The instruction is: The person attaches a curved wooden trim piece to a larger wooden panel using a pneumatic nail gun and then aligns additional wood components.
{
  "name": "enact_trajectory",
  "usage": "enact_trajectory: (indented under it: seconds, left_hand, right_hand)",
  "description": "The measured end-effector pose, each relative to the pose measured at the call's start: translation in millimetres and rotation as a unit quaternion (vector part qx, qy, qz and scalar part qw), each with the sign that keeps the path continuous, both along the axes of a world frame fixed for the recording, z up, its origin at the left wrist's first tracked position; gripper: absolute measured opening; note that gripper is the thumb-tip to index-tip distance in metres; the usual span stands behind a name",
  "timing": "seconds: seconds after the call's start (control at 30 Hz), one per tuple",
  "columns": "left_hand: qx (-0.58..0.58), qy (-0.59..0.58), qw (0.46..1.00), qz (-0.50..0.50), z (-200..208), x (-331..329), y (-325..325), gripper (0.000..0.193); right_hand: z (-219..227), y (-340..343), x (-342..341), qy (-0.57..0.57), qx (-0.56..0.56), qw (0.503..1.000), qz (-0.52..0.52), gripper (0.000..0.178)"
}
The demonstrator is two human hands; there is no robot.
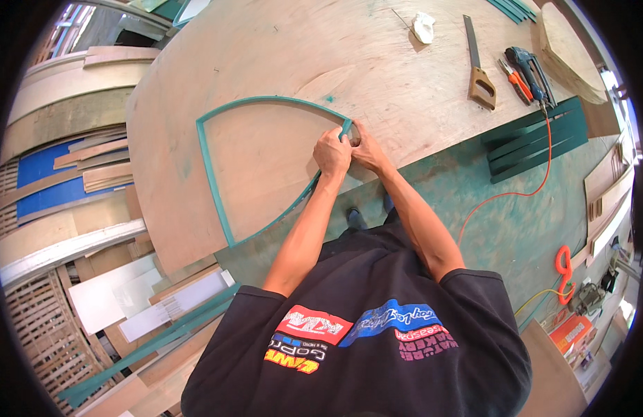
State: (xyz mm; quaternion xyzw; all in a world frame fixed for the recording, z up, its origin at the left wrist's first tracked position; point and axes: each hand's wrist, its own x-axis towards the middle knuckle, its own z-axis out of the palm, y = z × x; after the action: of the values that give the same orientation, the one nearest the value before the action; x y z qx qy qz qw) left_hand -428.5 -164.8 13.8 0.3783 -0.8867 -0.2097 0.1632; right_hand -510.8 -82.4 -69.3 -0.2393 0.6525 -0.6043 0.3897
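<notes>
A teal frame of thin strips lies on the plywood tabletop, with a bowed far side, a straight left side and a curved near side. At its right-hand corner, my left hand has its fingers closed round the end of a strip. Just beside it, my right hand pinches the same corner from the outer side, with the thumb and a finger at the joint. Both hands are touching or nearly so. My fingers hide part of the joint, so whether the strips are fastened there cannot be seen.
To the right lie a handsaw, orange-handled pliers and a nail gun with an orange air hose trailing to the floor. A white lump with a thin stick sits at the back. Teal boards extend beyond the table's right edge. Wood pieces are stacked at left.
</notes>
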Motion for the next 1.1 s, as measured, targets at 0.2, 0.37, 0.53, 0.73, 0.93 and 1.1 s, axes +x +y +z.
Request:
enact_trajectory:
  seconds: [0.2,0.37,0.53,0.73,0.93,1.1]
  left_hand:
    - [-0.058,-0.010,0.997,-0.046,-9,5,-4,0.020]
    - [-0.069,-0.020,0.996,-0.051,-14,-6,-4,0.016]
    - [-0.086,-0.058,0.993,-0.047,-15,-7,-8,0.014]
    - [-0.111,-0.076,0.988,-0.075,-18,-9,-10,0.014]
    - [-0.115,-0.080,0.987,-0.076,-18,-13,-10,0.019]
    - [-0.075,-0.105,0.989,-0.068,-6,-15,-8,0.019]
  right_hand:
    - [10,-2,0,0.011,-0.015,1.000,0.012,0.097]
    - [-4,0,-4,0.017,-0.015,1.000,-0.011,0.093]
    - [7,-3,-3,-0.007,0.010,1.000,0.005,0.087]
    - [10,-4,-5,-0.091,-0.018,0.996,0.006,0.093]
    - [-2,-7,-10,-0.111,-0.045,0.993,-0.005,0.091]
    - [10,-7,-9,-0.144,-0.027,0.989,-0.004,0.088]
